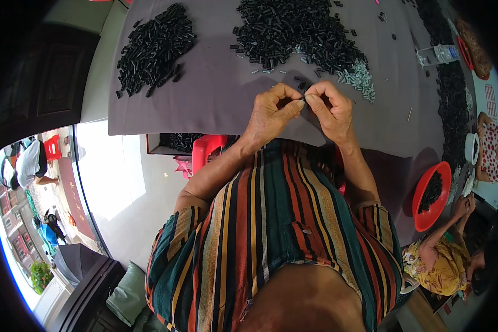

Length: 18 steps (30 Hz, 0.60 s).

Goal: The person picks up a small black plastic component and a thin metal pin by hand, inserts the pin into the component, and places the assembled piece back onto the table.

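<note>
My left hand [271, 113] and my right hand [333, 110] meet over the near edge of the grey-covered table [182, 113]. Thumb and forefinger of each are pinched together around a tiny black piece [303, 99], mostly hidden by the fingertips. A few loose black pieces [300, 83] lie just beyond them. Farther back spreads a large heap of small black plastic parts [288, 36], with a pile of small silver screws [359, 80] along its right side. At the left is a second heap of black parts [157, 50].
On the right stand a red basin [416, 213] holding black parts, a white bowl [471, 148] and a lying clear bottle [438, 55]. A long strip of black parts [454, 110] runs there. Co-workers sit along that side. A red stool [205, 150] is below the table edge.
</note>
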Tool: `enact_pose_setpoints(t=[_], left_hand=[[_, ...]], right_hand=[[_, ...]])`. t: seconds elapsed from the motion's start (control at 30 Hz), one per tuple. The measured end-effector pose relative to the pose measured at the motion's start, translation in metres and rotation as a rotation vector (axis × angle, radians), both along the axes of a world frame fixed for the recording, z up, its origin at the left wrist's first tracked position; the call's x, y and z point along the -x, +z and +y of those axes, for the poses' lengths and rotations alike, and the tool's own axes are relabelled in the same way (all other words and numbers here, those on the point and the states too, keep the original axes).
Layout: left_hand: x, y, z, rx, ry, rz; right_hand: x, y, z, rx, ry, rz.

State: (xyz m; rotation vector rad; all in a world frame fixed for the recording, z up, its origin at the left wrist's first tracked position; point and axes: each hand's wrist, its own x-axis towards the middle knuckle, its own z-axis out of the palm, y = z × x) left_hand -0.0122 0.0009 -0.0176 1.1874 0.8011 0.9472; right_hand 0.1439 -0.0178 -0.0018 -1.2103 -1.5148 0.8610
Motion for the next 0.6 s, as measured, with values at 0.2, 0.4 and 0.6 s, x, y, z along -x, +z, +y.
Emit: enact_pose_setpoints(t=[0.2, 0.4, 0.6], left_hand=[[-0.0005, -0.0008, 0.0004, -0.023, -0.005, 0.015], [-0.0007, -0.0029, 0.0003, -0.027, -0.027, 0.036], [-0.0048, 0.0030, 0.0019, 0.000, -0.025, -0.030]], right_hand=[[0.0002, -0.0020, 0.0015, 0.038, -0.009, 0.010], [0.0019, -0.0044, -0.0002, 0.050, -0.027, 0.015], [0.0077, 0.0044, 0.0029, -0.272, -0.030, -0.111]])
